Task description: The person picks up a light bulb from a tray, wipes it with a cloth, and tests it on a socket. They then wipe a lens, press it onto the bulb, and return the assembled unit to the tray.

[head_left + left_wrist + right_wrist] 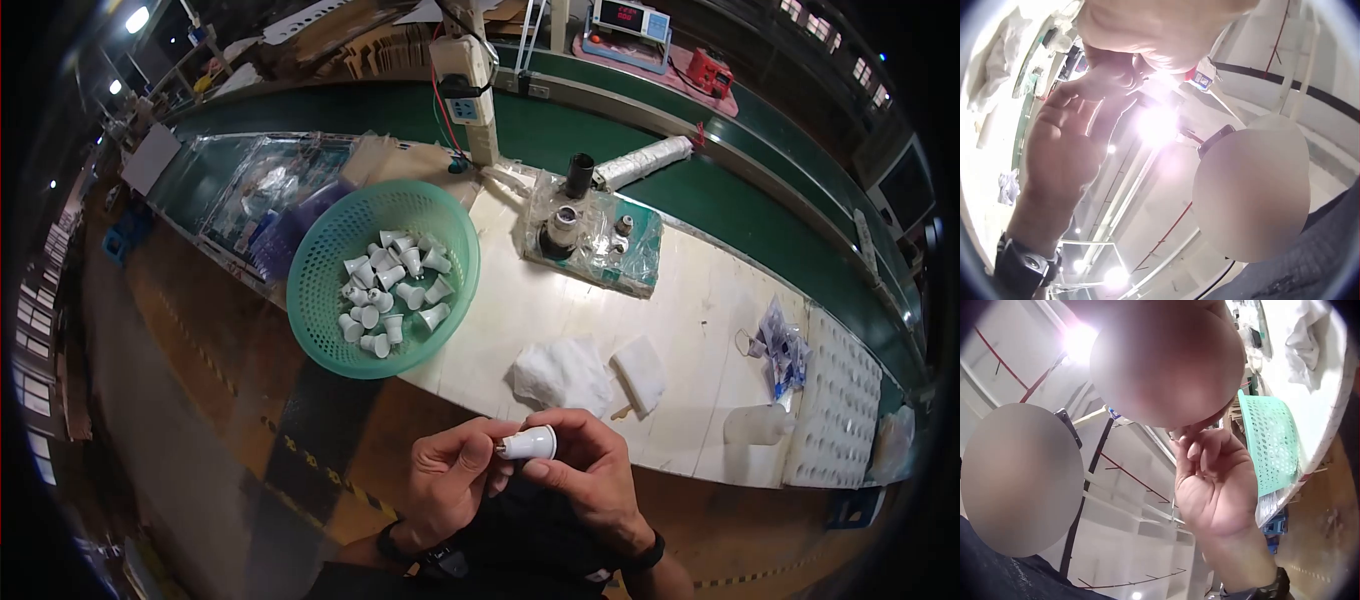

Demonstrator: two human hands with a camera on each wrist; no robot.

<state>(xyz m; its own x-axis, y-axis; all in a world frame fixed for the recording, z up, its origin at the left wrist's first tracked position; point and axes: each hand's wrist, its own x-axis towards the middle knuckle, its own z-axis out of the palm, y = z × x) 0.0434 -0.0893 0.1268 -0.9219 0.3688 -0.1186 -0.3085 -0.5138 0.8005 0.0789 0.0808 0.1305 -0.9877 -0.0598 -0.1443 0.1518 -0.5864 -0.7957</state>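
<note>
A white cup-shaped bulb housing (530, 443) with small metal pins at its narrow end is held between both hands, just past the table's front edge. My right hand (600, 480) grips its wide rim end, thumb below and fingers over the top. At the narrow end, my left hand (448, 480) pinches around the pins with thumb and forefinger. In the left wrist view the right hand (1066, 150) shows from below, and the housing is hidden behind fingers. The right wrist view has the left hand (1219, 487) with fingers curled inward.
A green perforated basket (460, 310) with several similar white housings stands at the table's left. White cloths (562, 375) lie in front of me. Behind them is a fixture board (640, 260) with metal posts. A tray with round hollows (840, 400) is at the right.
</note>
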